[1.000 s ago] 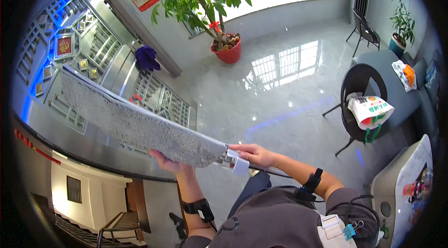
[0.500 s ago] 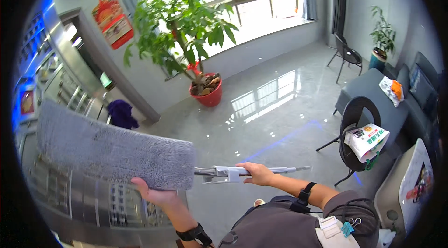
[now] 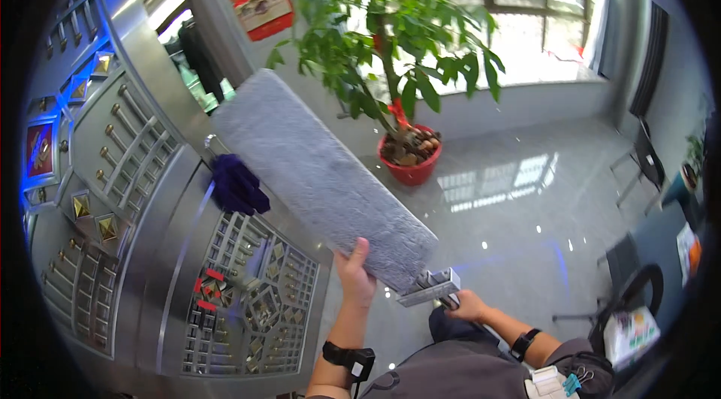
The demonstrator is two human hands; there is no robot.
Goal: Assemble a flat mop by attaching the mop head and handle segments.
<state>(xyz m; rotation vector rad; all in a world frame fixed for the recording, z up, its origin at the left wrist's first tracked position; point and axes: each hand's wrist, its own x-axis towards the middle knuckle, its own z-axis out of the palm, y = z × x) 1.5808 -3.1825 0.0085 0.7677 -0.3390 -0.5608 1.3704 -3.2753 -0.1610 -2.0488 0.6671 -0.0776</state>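
Observation:
A flat mop with a long grey plush pad point(image 3: 323, 181) is held up in front of me, slanting from the upper left down to the right. My left hand point(image 3: 356, 273) grips the pad's near edge close to its lower end, thumb on the plush face. At that lower end sits a pale grey metal-and-plastic bracket point(image 3: 434, 288). Just beyond it my right hand point(image 3: 469, 306) is closed around the mop's handle, most of which is hidden from view. Behind the pad's left edge, a dark purple cloth point(image 3: 237, 185) hangs at the metal door.
Ornate metal doors point(image 3: 169, 256) with raised bars fill the left side. A large plant in a red pot point(image 3: 411, 170) stands ahead, before the window. To the right are a dark chair point(image 3: 644, 162), a grey sofa point(image 3: 653, 241) and a chair holding a white bag point(image 3: 629, 335).
My view has turned left toward the doors. The mop pad has swung from nearly level to a steep slant, its far end rising. Both hands keep hold, and the handle now points toward me.

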